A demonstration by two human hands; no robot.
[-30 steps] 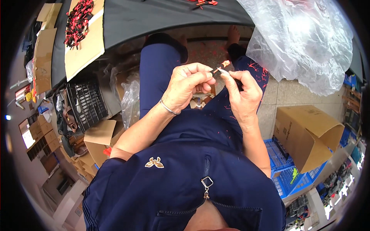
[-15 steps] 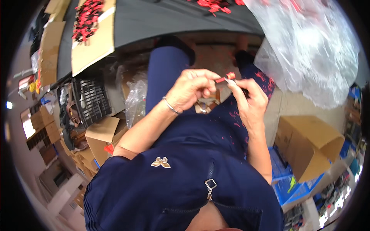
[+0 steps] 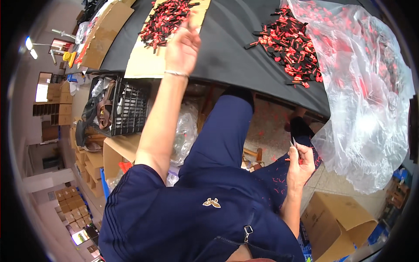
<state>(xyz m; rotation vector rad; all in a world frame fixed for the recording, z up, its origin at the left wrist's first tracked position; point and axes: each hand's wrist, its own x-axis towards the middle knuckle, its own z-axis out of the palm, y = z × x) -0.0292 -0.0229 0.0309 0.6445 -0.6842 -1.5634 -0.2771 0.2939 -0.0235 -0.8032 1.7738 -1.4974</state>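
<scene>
My left hand (image 3: 182,49) is stretched over a heap of small black-and-red pieces (image 3: 162,24) on a flat cardboard sheet (image 3: 142,61). Motion smears its fingertips against the heap, so I cannot make out whether a piece is between them. Lower down on the right, above my thigh, my right hand (image 3: 300,163) is closed round small snips (image 3: 293,143), their two pointed metal tips sticking up past the thumb. A bit of red shows beside that thumb. Another heap of the black-and-red pieces (image 3: 290,48) lies on the black-covered table (image 3: 227,48).
A big clear plastic bag (image 3: 362,109) with red pieces in it hangs over the table's right edge. Below stands an open carton (image 3: 336,225). At left are a black plastic crate (image 3: 131,107) and another carton (image 3: 120,150). Red scraps dot my trousers.
My hands have parted: the left went up and away to the cardboard sheet, the right moved right and lower with the snips. The view has shifted, showing more of the table.
</scene>
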